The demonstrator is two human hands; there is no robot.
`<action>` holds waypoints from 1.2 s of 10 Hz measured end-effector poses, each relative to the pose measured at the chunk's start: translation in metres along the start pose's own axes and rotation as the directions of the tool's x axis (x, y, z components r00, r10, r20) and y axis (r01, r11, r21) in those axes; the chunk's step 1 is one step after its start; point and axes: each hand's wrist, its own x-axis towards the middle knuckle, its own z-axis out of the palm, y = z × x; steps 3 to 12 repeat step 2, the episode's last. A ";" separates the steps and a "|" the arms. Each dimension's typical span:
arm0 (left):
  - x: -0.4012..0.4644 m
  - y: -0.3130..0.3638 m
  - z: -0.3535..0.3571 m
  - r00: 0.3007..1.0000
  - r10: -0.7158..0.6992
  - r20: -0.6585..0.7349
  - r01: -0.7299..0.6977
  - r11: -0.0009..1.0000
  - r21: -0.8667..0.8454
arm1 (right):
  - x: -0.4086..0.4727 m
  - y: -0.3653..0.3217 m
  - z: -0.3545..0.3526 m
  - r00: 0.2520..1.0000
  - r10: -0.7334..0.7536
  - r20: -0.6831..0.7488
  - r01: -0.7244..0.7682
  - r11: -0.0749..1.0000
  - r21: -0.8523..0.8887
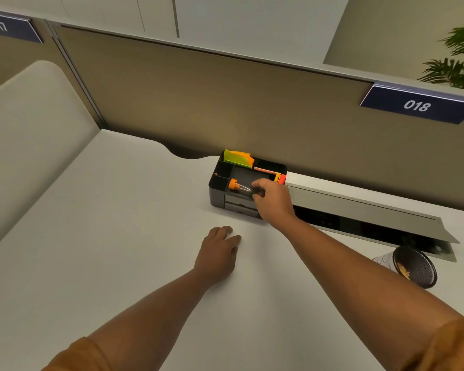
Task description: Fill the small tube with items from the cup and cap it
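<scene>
A small clear tube [241, 187] with an orange cap lies on its side over the middle compartment of a black desk organizer [217, 192]. My right hand [272, 202] reaches over the organizer's front, and its fingertips pinch the tube's pointed end. My left hand [218, 253] rests flat on the white desk [105, 250], palm down, holding nothing. A black mesh cup [415, 267] stands at the right of the desk, tilted in this view, with some orange-brown bits showing inside.
The organizer also holds yellow-green and orange sticky notes [238, 158], a pink stick and a red-yellow item [280, 178]. An open cable tray with a raised grey lid [359, 203] runs right of it. A tan partition [198, 103] backs the desk.
</scene>
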 end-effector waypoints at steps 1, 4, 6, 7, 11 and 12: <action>0.001 0.001 -0.001 1.000 0.003 0.014 -0.003 1.000 -0.001 | -0.007 0.001 -0.001 1.000 0.013 -0.015 -0.013 1.000 0.022; 0.001 0.001 -0.003 0.999 0.004 0.050 -0.004 1.000 -0.002 | -0.014 0.004 -0.004 0.998 0.025 -0.050 -0.022 0.998 0.054; 0.001 0.001 -0.003 0.999 0.004 0.050 -0.004 1.000 -0.002 | -0.014 0.004 -0.004 0.998 0.025 -0.050 -0.022 0.998 0.054; 0.001 0.001 -0.003 0.999 0.004 0.050 -0.004 1.000 -0.002 | -0.014 0.004 -0.004 0.998 0.025 -0.050 -0.022 0.998 0.054; 0.001 0.001 -0.003 0.999 0.004 0.050 -0.004 1.000 -0.002 | -0.014 0.004 -0.004 0.998 0.025 -0.050 -0.022 0.998 0.054; 0.001 0.001 -0.003 0.999 0.004 0.050 -0.004 1.000 -0.002 | -0.014 0.004 -0.004 0.998 0.025 -0.050 -0.022 0.998 0.054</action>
